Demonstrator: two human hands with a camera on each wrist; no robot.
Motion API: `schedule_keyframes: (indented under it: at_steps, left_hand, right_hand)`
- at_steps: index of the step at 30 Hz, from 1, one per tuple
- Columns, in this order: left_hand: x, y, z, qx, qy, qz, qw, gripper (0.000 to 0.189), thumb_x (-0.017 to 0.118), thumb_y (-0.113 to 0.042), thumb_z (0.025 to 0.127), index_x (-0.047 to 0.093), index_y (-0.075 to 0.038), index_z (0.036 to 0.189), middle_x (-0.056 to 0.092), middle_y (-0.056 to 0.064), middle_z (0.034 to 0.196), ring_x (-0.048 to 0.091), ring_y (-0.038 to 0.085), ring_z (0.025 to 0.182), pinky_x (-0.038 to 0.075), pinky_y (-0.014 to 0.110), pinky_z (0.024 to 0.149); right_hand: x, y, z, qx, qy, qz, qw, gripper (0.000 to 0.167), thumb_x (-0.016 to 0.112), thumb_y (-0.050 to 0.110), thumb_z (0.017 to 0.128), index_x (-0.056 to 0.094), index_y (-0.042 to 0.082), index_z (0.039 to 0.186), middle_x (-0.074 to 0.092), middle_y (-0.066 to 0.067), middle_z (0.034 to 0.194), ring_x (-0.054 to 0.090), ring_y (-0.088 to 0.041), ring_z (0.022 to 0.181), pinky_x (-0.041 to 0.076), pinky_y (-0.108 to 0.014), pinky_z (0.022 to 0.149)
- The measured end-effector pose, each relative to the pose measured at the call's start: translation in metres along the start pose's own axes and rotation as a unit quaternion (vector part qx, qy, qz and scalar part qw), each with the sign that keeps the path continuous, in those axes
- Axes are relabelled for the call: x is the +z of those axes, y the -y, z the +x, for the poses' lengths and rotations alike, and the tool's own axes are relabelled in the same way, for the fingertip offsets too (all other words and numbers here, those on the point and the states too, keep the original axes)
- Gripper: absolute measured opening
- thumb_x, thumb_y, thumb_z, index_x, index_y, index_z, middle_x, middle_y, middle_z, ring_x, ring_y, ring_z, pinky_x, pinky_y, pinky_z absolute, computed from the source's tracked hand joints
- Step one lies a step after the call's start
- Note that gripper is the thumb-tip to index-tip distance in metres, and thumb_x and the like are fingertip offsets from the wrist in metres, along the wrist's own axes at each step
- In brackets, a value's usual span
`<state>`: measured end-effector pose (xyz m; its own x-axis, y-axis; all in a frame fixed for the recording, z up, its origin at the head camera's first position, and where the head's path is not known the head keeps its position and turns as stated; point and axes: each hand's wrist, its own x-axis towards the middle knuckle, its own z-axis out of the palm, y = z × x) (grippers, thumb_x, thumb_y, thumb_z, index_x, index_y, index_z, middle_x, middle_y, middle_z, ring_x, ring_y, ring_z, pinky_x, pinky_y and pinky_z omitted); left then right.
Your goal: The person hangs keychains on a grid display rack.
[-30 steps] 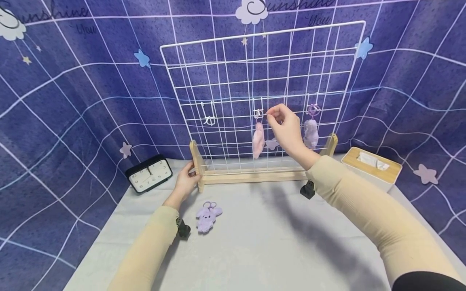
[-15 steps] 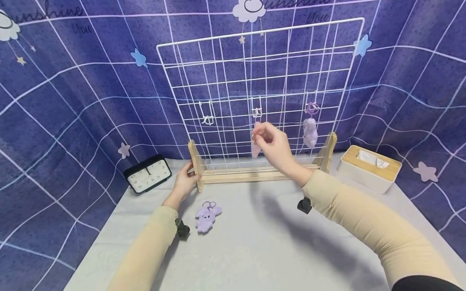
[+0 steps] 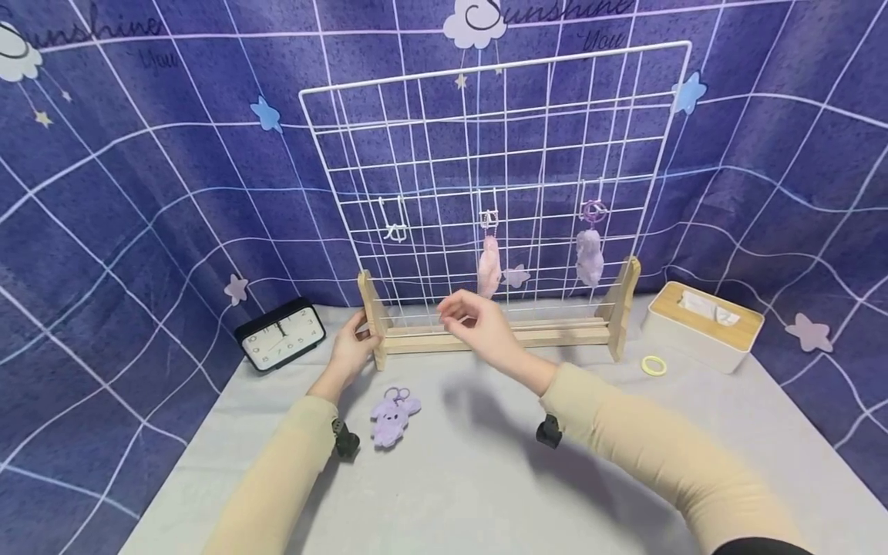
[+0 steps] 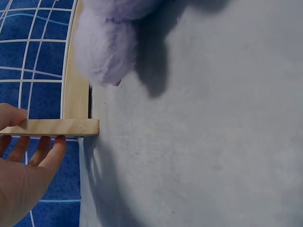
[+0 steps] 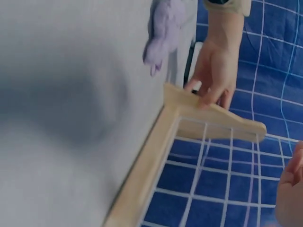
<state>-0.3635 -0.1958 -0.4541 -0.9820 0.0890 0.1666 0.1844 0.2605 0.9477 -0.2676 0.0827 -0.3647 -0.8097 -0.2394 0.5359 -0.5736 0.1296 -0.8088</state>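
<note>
The left hand (image 3: 350, 347) pinches a wooden support (image 3: 371, 299) while the right hand (image 3: 480, 327) (fingers half-curled, empty) hovers before the wire grid (image 3: 458, 193).

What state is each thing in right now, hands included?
Wire-grid rack: standing
Left hand: gripping rack's wooden left end
Right hand: raised, fingers loosely curled, holding nothing visible
Left hook: no keychain on it
Pink plush keychain: hanging mid-rack
Lilac plush keychain: hanging, rack's right
Purple animal keychain: lying face up
Desk clock: face showing
Tissue box: tissue showing
Yellow ring: lying flat
</note>
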Motion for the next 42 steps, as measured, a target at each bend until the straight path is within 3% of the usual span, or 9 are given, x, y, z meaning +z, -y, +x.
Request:
schedule_keyframes:
  at_steps: [5,10,14,21,30,42]
  left_hand:
    - [0.001,-0.001,0.001,0.001,0.003,0.002,1.0000,0.071,0.058,0.011,0.092,0.032,0.002,0.157,0.038,0.025,0.157,0.048,0.046,0.134,0.048,0.049,0.108]
    - [0.002,-0.001,0.001,-0.003,0.003,-0.003,1.0000,0.071,0.058,0.011,0.093,0.031,0.001,0.158,0.038,0.025,0.157,0.048,0.045,0.134,0.049,0.047,0.108]
    - [0.000,-0.002,0.000,-0.008,-0.001,-0.013,0.9999,0.072,0.058,0.012,0.093,0.028,0.002,0.158,0.036,0.025,0.158,0.047,0.046,0.135,0.047,0.047,0.110]
    - [-0.003,-0.003,-0.001,-0.006,0.000,-0.008,1.0000,0.070,0.058,0.012,0.093,0.030,0.005,0.157,0.037,0.027,0.157,0.047,0.047,0.135,0.046,0.051,0.110]
    - [0.001,-0.004,0.001,-0.001,-0.003,-0.008,1.0000,0.069,0.058,0.014,0.091,0.036,0.003,0.154,0.042,0.025,0.154,0.050,0.044,0.133,0.049,0.050,0.108]
    - [0.002,-0.004,0.001,0.003,-0.006,0.000,1.0000,0.068,0.059,0.015,0.091,0.036,0.004,0.154,0.042,0.027,0.153,0.049,0.046,0.133,0.049,0.050,0.108]
  right_hand:
    - [0.021,-0.016,-0.003,0.037,0.020,-0.015,0.9990,0.015,0.069,-0.002,0.092,0.070,-0.003,0.107,0.073,-0.016,0.097,0.067,-0.020,0.085,0.062,-0.032,0.077]
    - [0.038,-0.038,-0.007,0.102,0.043,-0.015,0.9938,0.016,0.070,0.003,0.093,0.071,-0.005,0.107,0.074,-0.013,0.097,0.066,-0.013,0.081,0.059,-0.025,0.075]
    - [0.054,-0.056,-0.012,0.131,0.079,-0.015,0.9881,0.016,0.070,0.003,0.093,0.073,-0.004,0.107,0.074,-0.013,0.096,0.064,-0.009,0.078,0.059,-0.023,0.074]
    - [0.079,-0.074,-0.018,0.145,0.127,-0.076,0.9784,0.012,0.074,0.007,0.092,0.077,0.005,0.103,0.076,-0.003,0.097,0.064,-0.007,0.084,0.056,-0.022,0.084]
    - [0.090,-0.085,-0.018,0.152,0.174,-0.092,0.9686,0.015,0.074,0.006,0.091,0.076,0.001,0.105,0.077,-0.005,0.098,0.066,-0.010,0.084,0.056,-0.022,0.083]
    - [0.107,-0.092,-0.011,0.163,0.176,-0.111,0.9645,0.020,0.076,0.006,0.089,0.075,-0.001,0.108,0.076,-0.006,0.097,0.067,-0.012,0.086,0.055,-0.021,0.084]
